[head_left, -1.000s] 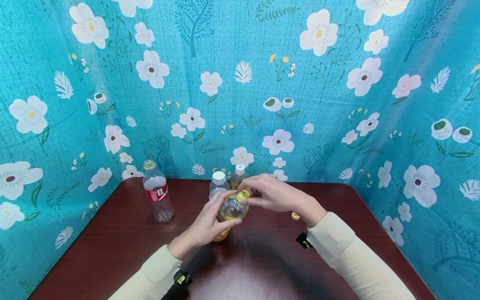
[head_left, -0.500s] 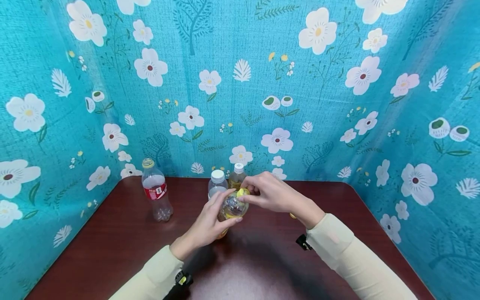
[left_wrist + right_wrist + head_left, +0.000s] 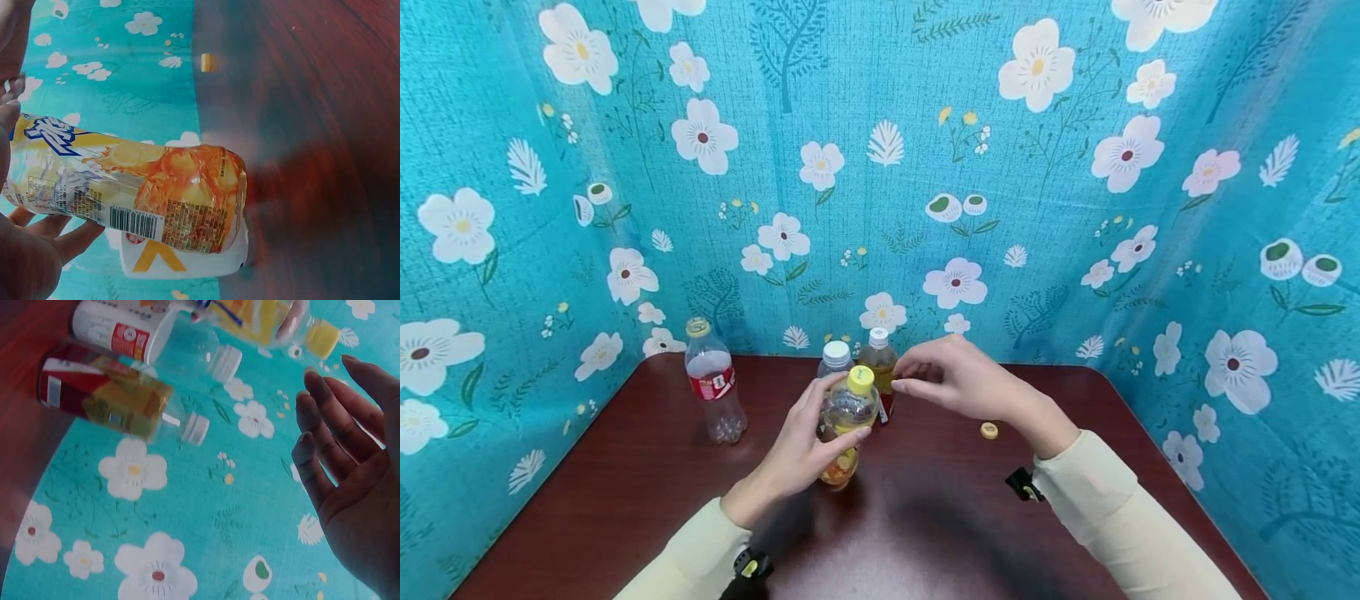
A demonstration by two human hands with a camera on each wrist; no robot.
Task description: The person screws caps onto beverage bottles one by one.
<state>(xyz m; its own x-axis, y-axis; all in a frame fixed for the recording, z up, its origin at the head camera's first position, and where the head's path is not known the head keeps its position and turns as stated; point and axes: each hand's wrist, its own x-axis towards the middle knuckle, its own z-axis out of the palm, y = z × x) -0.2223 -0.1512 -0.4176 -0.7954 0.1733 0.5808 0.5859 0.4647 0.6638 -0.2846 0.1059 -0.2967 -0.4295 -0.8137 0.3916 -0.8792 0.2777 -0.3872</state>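
My left hand (image 3: 797, 437) grips a clear bottle with a yellow cap (image 3: 861, 380) around its upper body. The left wrist view shows its orange and yellow label (image 3: 181, 187), with fingers on both sides. To the right of that cap, my right hand (image 3: 958, 379) holds nothing; in the right wrist view this hand (image 3: 350, 437) has relaxed, slightly bent fingers apart from the yellow cap (image 3: 322, 339). Just behind the gripped bottle are a white-capped clear bottle (image 3: 187, 347) and a white-capped bottle with a red and gold label (image 3: 106, 394).
A clear bottle with a red label (image 3: 713, 385) and yellow cap stands at the left. A small yellow cap (image 3: 989, 430) lies on the dark red table (image 3: 925, 533), right of the bottles. Blue floral cloth (image 3: 880, 208) hangs behind and on both sides.
My right hand has let go of the yellow cap and moved right. The gripped bottle has shifted slightly left and lower and stands more upright, its cap still on top.
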